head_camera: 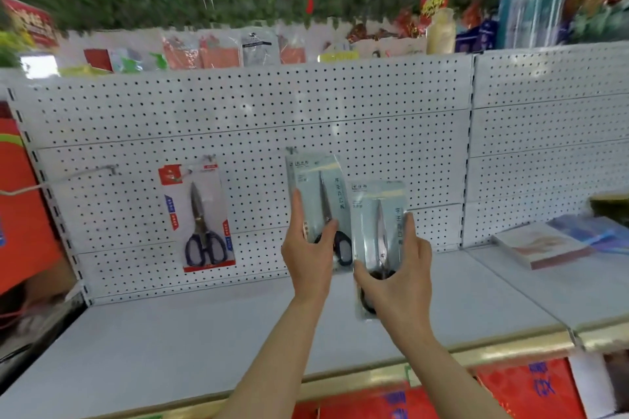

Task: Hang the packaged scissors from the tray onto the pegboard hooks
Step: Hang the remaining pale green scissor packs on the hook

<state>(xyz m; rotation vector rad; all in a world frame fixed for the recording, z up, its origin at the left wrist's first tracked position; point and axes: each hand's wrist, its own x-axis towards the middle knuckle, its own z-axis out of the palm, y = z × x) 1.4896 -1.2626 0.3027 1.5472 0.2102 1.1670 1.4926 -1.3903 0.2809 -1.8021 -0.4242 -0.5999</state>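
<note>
My left hand (pixel 308 248) pinches one grey pack (pixel 318 211) up at its hook (pixel 290 149) on the pegboard (pixel 238 112), my right hand (pixel 396 269) grips a second pack (pixel 377 241) just beside it, which I judge needs a free hook next.

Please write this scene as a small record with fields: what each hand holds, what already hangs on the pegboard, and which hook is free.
left hand: holds a grey pack, its top at a hook
right hand: holds a second grey pack, lower and nearer
hung: red pack with blue-handled scissors
free hook: left of the red pack
pegboard: white, above a white shelf
tray: not in view
</note>
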